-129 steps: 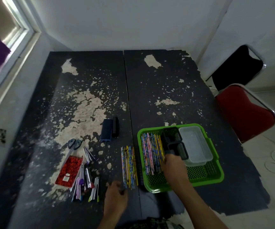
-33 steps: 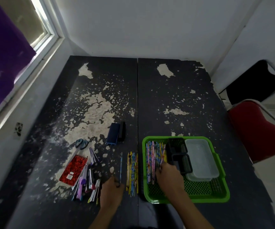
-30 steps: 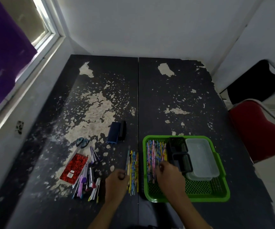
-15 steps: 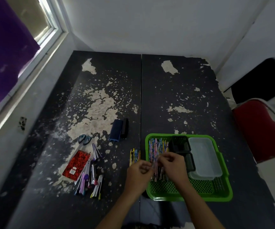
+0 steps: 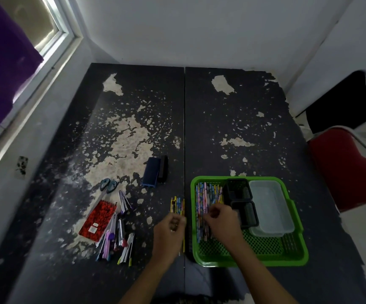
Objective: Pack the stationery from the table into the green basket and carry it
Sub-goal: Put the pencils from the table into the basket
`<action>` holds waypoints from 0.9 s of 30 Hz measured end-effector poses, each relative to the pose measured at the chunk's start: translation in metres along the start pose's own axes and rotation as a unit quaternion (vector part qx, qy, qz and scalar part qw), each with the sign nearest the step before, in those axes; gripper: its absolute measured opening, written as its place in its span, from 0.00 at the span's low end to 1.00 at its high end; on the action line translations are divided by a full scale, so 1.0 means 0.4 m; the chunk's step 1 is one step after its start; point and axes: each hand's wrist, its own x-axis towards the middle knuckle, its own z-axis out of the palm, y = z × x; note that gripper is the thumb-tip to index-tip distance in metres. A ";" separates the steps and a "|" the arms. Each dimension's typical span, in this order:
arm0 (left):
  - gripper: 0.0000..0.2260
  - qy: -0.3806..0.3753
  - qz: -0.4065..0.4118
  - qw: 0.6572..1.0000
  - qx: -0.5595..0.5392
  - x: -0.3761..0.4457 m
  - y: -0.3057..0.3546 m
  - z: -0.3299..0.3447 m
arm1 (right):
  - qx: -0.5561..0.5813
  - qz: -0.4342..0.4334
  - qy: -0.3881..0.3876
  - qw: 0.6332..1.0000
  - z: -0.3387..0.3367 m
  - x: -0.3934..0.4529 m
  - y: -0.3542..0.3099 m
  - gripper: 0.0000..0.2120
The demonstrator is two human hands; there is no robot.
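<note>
Peeling black table near its front edge: left hand is curling over loose pencils, grip unclear; right hand is pinching pencils inside the green basket; the red notebook is carrying an unreadable white label

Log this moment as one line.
phase: packing pencils | left hand: over table pencils | right hand: over pencils in green basket | grips: unclear
</note>
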 end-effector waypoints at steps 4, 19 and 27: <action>0.04 0.008 -0.076 0.991 0.113 0.032 -0.084 -0.036 | -0.074 -0.019 -0.008 0.997 0.014 -0.008 0.005 0.06; 0.06 -0.035 -0.063 0.970 0.232 0.039 -0.143 -0.028 | -0.177 -0.066 0.062 0.980 0.004 -0.013 -0.019 0.05; 0.08 -0.042 -0.088 0.966 0.240 0.020 -0.106 -0.004 | -0.109 -0.068 0.050 0.990 0.003 -0.067 0.031 0.07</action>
